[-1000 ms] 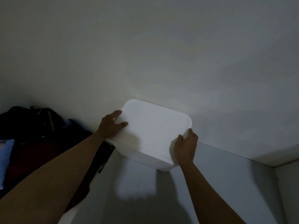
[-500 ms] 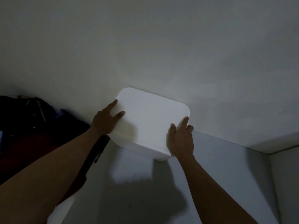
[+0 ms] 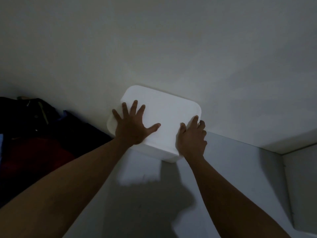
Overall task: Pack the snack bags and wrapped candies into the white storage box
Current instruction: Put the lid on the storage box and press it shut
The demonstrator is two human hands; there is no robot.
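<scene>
1. Off-white painted surface (image 3: 154, 40): a plain flat plane filling the upper part of the view. It lies above and behind the storage box, and the box's far edge meets it.
2. Pale grey flat panel (image 3: 240, 177): extends below and to the right of the box. The box's lower edge projects over the panel's top line, and shadows of the box and forearms fall on the panel.
3. Dark heap of black and dark red fabric items (image 3: 34, 131): located left of the box, close beside it. Whether it touches the box cannot be determined.
4. White rounded-corner plastic storage box (image 3: 168, 115): positioned at the junction of the grey panel and the off-white surface, with one broad plain face turned toward the camera. Its contents cannot be seen.
5. Left hand (image 3: 132, 127): laid flat on the left half of the box's broad face, with all fingers straight and spread wide and the thumb pointing right.
6. Right hand (image 3: 191, 140): placed at the box's right edge. The thumb presses on the broad face and the fingers are curled round the right corner, gripping it.
</scene>
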